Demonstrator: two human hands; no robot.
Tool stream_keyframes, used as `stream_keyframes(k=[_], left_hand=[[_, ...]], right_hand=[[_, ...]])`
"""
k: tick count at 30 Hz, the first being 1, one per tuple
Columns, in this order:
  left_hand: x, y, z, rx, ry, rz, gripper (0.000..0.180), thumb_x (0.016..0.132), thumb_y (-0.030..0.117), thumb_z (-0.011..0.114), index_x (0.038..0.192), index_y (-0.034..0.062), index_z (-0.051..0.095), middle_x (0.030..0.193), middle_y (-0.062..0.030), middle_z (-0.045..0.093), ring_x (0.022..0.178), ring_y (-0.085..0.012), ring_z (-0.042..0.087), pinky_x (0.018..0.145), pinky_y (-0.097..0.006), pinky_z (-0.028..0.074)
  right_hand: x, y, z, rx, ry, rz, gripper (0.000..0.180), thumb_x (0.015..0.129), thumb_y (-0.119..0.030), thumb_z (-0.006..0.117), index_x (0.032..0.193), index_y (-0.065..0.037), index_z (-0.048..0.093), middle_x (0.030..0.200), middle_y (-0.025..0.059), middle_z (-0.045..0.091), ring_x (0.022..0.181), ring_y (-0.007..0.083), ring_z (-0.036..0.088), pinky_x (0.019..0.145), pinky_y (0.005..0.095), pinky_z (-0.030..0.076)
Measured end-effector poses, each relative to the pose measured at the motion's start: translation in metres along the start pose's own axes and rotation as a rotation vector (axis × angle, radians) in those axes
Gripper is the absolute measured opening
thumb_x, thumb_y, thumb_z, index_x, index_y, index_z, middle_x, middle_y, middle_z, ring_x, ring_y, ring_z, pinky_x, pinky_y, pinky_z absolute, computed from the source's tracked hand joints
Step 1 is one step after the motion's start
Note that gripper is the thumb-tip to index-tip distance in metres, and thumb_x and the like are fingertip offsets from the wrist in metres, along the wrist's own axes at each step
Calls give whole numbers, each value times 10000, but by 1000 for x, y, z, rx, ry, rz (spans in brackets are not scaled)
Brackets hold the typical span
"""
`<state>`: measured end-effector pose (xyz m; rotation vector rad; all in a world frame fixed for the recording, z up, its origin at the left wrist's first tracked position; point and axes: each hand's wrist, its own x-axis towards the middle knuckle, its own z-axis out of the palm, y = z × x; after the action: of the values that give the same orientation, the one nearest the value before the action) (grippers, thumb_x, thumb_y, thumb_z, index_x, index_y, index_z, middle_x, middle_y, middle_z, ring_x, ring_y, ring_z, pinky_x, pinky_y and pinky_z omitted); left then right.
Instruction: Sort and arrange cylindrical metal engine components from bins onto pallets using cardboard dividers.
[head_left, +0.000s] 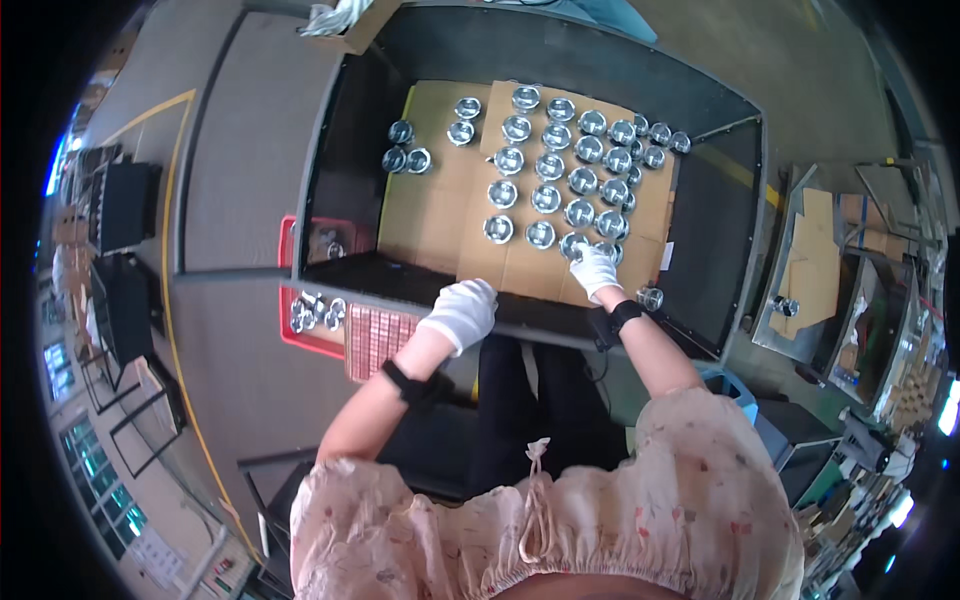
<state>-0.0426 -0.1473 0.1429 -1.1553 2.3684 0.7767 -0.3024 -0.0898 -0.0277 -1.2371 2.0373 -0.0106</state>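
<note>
Rows of shiny round metal pistons (pixel 547 167) stand on brown cardboard (pixel 440 215) inside a deep dark box (pixel 540 45). My right hand (pixel 597 272), in a white glove, reaches over the box's front side. Its fingers are closed on a piston (pixel 572 246) at the near end of one row, which they partly cover. My left hand (pixel 463 312), also gloved in white, is at the box's front rim with its fingers curled in. Whatever it may hold is hidden. A loose piston (pixel 650 298) lies near the front right corner.
A smaller group of pistons (pixel 418 160) stands at the box's left. Outside, a red tray (pixel 312 345) holds more pistons beside a reddish gridded block (pixel 375 340). At the right, a bench (pixel 805 260) carries cardboard and another piston (pixel 785 306). The box walls rise around the pistons.
</note>
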Motion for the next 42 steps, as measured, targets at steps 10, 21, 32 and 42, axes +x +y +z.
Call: stream_keyframes(k=[10, 21, 32, 42], left_hand=[[297, -117, 168, 416, -212, -13, 547, 839, 329, 608, 1322, 97, 502, 1449, -98, 386, 1350, -309, 338, 1050, -568, 280], [355, -115, 231, 340, 17, -82, 564, 847, 182, 508, 1344, -63, 401, 1377, -237, 399, 1254, -375, 410, 970, -494, 393], [77, -64, 20, -488, 466, -294, 265, 783, 123, 569, 1022, 23, 626, 889, -242, 612, 862, -384, 616, 740, -436, 511], [-256, 124, 21, -858, 1078, -1073, 177, 720, 198, 590, 802, 71, 682, 858, -208, 601, 782, -374, 609, 683, -448, 516]], right_hand=[[152, -33, 99, 213, -32, 57, 427, 847, -247, 571, 1264, -170, 518, 1251, 209, 521, 992, 373, 596, 873, 428, 460], [221, -2, 179, -76, 193, 38, 391, 898, -185, 452, 1203, 58, 429, 655, 173, 626, 604, 333, 648, 542, 436, 516], [75, -30, 61, -359, 51, -479, 382, 893, -181, 490, 1267, -120, 535, 1271, 206, 514, 1190, 324, 483, 1001, 395, 395], [-77, -73, -131, 156, -618, -664, 346, 857, -54, 518, 1176, 81, 536, 1114, 166, 624, 972, 255, 612, 878, 355, 497]])
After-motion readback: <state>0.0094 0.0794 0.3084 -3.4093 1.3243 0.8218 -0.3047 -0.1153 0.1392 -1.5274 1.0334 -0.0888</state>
